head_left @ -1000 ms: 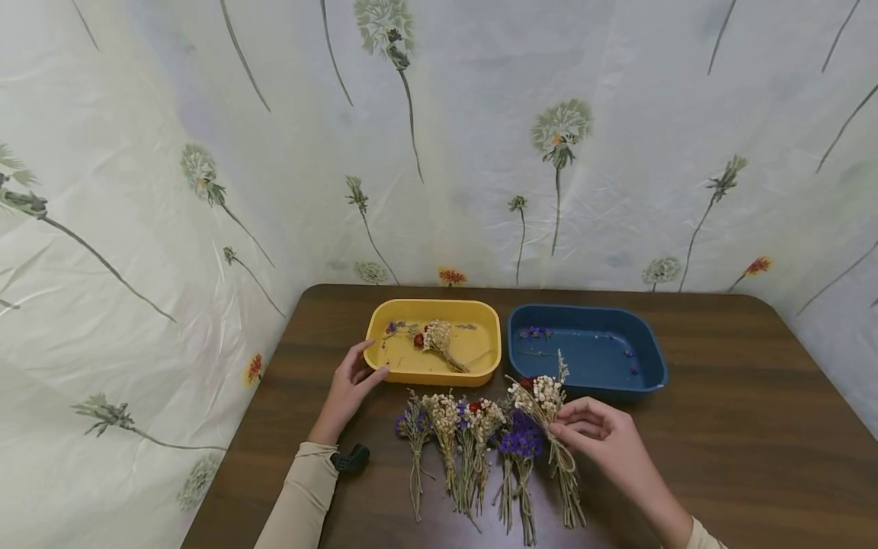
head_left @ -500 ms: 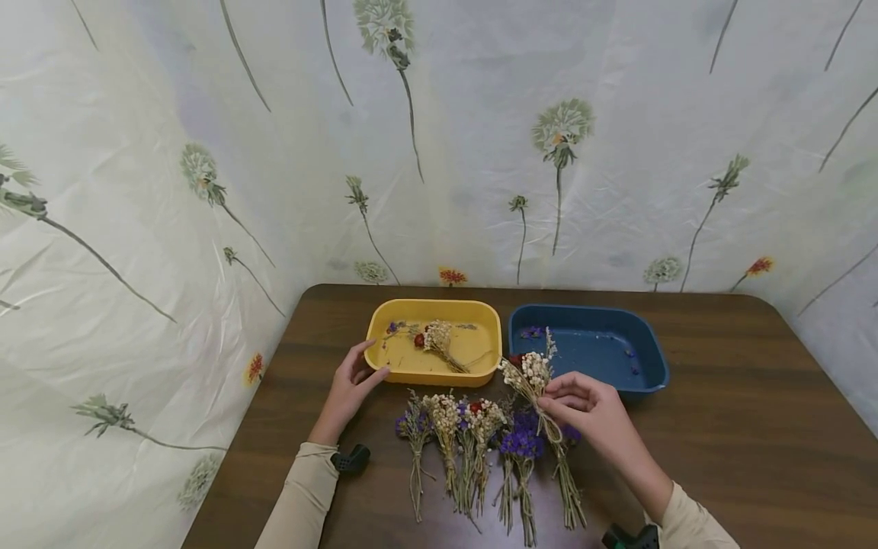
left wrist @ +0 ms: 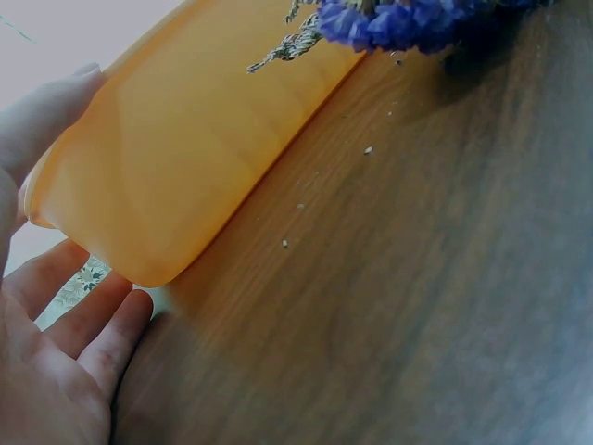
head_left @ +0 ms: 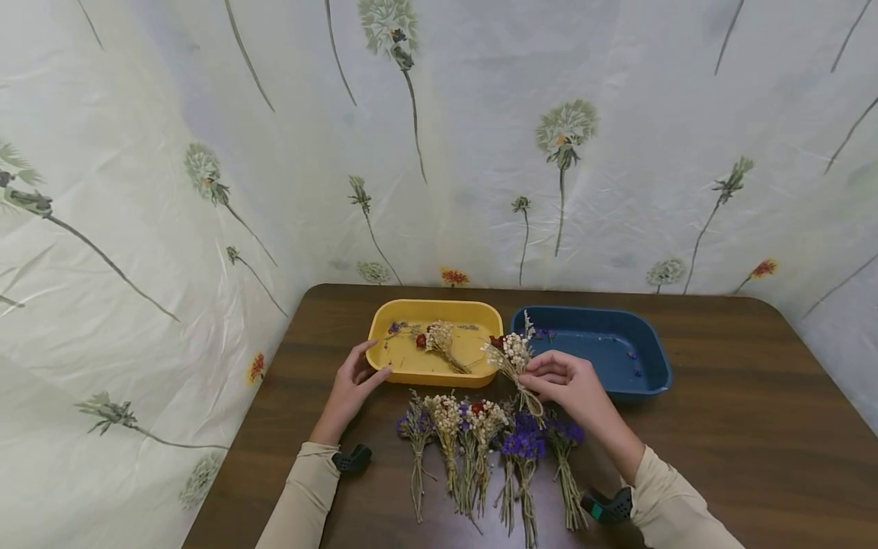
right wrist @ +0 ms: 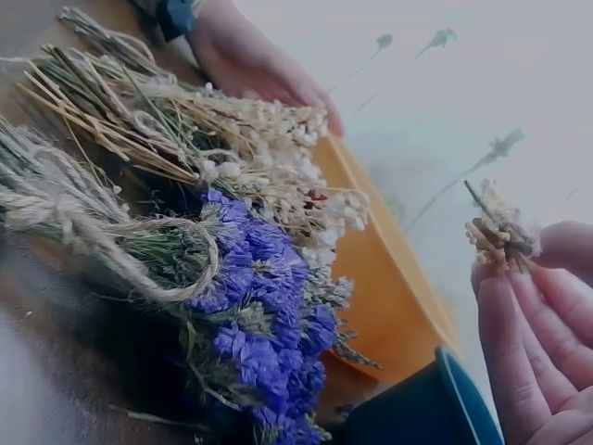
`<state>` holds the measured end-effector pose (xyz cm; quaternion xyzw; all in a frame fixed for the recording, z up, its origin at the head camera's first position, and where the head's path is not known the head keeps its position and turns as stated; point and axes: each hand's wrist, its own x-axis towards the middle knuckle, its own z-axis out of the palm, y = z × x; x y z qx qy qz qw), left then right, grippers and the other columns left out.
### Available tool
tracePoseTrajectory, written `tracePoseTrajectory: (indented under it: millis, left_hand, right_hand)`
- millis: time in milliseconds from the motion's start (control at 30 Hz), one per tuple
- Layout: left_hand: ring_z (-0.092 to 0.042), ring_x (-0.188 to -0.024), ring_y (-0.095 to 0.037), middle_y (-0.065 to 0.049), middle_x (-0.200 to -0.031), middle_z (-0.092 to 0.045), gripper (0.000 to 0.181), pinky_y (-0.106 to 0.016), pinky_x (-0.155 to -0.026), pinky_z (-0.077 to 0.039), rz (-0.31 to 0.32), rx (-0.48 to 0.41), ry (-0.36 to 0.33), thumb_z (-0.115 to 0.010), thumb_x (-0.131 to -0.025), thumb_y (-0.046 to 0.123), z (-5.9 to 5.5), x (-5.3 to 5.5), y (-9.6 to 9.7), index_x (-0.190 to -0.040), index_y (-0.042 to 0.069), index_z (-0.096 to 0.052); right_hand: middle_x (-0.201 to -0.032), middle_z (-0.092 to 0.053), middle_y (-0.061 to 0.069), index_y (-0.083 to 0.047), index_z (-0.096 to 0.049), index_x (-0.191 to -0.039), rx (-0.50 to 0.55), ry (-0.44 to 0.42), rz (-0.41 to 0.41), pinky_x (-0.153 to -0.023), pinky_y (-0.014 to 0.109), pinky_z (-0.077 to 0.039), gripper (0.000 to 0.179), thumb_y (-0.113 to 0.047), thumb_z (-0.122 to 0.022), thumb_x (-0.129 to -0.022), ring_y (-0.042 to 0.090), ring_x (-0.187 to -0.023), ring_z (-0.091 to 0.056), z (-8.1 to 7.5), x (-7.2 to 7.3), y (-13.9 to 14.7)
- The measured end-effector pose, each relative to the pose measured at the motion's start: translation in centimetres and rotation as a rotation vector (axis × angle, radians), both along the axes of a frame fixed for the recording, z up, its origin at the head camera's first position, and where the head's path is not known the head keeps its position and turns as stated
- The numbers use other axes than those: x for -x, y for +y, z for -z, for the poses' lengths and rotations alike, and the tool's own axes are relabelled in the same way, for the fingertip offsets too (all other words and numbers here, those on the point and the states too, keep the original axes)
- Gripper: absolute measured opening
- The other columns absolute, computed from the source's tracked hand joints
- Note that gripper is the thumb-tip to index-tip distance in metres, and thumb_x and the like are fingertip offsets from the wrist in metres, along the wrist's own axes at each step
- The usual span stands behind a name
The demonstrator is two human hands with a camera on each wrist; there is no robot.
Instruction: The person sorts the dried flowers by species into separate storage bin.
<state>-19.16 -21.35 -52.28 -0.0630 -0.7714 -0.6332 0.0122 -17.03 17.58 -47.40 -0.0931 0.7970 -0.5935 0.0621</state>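
My left hand holds the near left corner of a yellow plastic tray, thumb at the front rim and fingers at the left end. In the left wrist view, the thumb and fingers lie around that corner. My right hand pinches the tied stems of a small dried-flower bouquet with white blooms and a red flower. This bouquet is raised in front of the gap between the trays. The right wrist view shows the pinched stem ends. Inside the yellow tray lies another white-and-red bouquet.
A blue tray with purple petal bits stands right of the yellow one. Several twine-tied dried bouquets, including white ones and purple ones, lie in a row before the trays on the wooden table. A flower-print curtain hangs behind.
My right hand has moved up and left with the white-and-red bouquet, away from the row, uncovering a purple bouquet at the right end. My left hand has stayed at the yellow tray.
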Motion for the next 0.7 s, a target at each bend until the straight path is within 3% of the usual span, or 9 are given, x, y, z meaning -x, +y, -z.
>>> tracePoseTrajectory:
  millis: [300, 500, 700]
  left_hand:
    - [-0.044, -0.145, -0.044, -0.025, -0.160, -0.040, 0.066, -0.061, -0.118, -0.039, 0.008, -0.001, 0.001, -0.072, -0.098, 0.015, 0.2, 0.1, -0.1, -0.155, 0.004, -0.042]
    - [-0.045, -0.145, -0.044, -0.025, -0.159, -0.041, 0.065, -0.061, -0.118, -0.040, 0.000, -0.006, -0.001, -0.073, -0.098, 0.014, 0.2, 0.1, 0.0, -0.154, 0.004, -0.043]
    - [-0.046, -0.144, -0.043, -0.024, -0.159, -0.041, 0.065, -0.061, -0.117, -0.040, -0.008, -0.008, 0.004, -0.073, -0.097, 0.013, 0.2, 0.2, -0.1, -0.154, 0.004, -0.043]
  right_hand:
    - [-0.106, -0.077, 0.012, 0.000, -0.068, -0.114, -0.018, -0.083, -0.041, -0.075, 0.035, -0.063, 0.038, -0.030, -0.080, -0.092, 0.012, -0.088, -0.075, 0.0, 2.4, -1.2]
    - [-0.107, -0.078, 0.009, -0.004, -0.070, -0.115, -0.056, -0.095, -0.056, -0.082, 0.043, -0.063, 0.038, -0.033, -0.079, -0.092, 0.016, -0.091, -0.074, -0.2, 4.3, -2.3]
    - [-0.105, -0.078, 0.009, -0.004, -0.071, -0.115, -0.078, -0.089, -0.076, -0.081, 0.037, -0.062, 0.036, -0.031, -0.079, -0.093, 0.017, -0.090, -0.073, -0.2, 6.2, -3.5]
